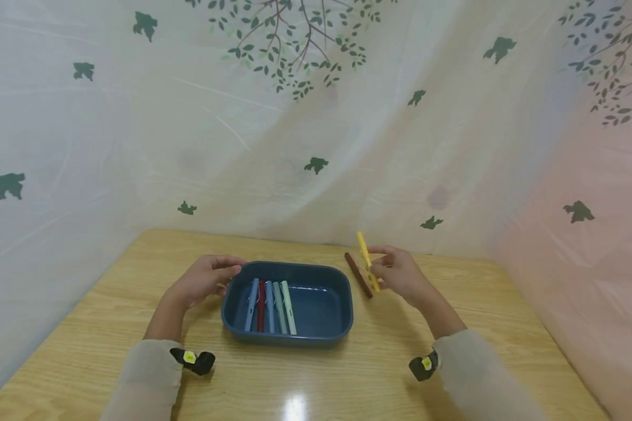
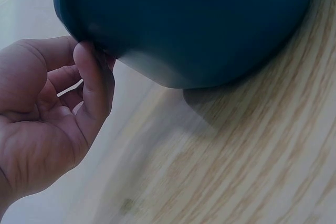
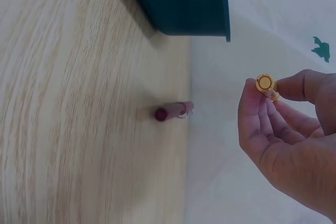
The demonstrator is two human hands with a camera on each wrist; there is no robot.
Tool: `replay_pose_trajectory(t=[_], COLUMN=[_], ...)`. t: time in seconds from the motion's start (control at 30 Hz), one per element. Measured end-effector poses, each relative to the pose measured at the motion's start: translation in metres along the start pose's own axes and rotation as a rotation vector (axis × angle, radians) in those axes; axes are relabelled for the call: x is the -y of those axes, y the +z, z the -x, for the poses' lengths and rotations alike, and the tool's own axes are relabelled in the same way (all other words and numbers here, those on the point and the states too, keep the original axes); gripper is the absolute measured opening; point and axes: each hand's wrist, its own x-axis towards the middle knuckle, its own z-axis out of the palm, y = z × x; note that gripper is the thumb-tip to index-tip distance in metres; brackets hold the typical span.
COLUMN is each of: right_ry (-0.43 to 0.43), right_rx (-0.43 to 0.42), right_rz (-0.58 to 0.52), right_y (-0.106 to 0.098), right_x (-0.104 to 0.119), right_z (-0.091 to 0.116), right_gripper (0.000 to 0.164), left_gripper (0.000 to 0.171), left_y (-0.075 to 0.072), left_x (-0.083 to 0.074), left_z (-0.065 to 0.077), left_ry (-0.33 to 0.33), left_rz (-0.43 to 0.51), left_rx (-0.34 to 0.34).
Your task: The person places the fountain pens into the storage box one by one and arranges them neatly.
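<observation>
A yellow pen [image 1: 367, 262] is pinched between the thumb and fingers of my right hand [image 1: 398, 273], tilted above the table. Close beside it, a dark red-brown pen [image 1: 358, 275] with a metal clip lies on the wood. At the far left corner of a dark blue rectangular tray [image 1: 289, 340], my left hand [image 1: 205, 279] grips the rim with thumb and fingers. Inside the tray's left half several pens lie side by side: blue ones [image 1: 251, 304], a red one [image 1: 261, 306], a grey-green one [image 1: 280, 307] and a pale green one [image 1: 289, 307].
The tray stands on a light wooden table [image 1: 242, 380]. Behind and at the sides hangs a pale curtain [image 1: 242, 175] printed with green birds and leafy branches, close to the table's far edge.
</observation>
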Motion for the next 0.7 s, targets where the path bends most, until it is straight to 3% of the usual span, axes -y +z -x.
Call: replay_pose_trajectory(t=[0.3, 0.7], right_ry=[-0.009, -0.046], right_rx=[0.002, 0.066], right_rz=[0.030, 0.000], right_y=[0.016, 0.043], right_x=[0.012, 0.024], right_z=[0.000, -0.002], right_gripper=[0.047, 0.048], left_gripper=[0.040, 0.040], left_y=[0.000, -0.002], left_x=[-0.001, 0.002], left_z=[-0.001, -0.005], left_ry=[0.002, 0.009], left_rz=[-0.005, -0.003], left_rx=[0.004, 0.010])
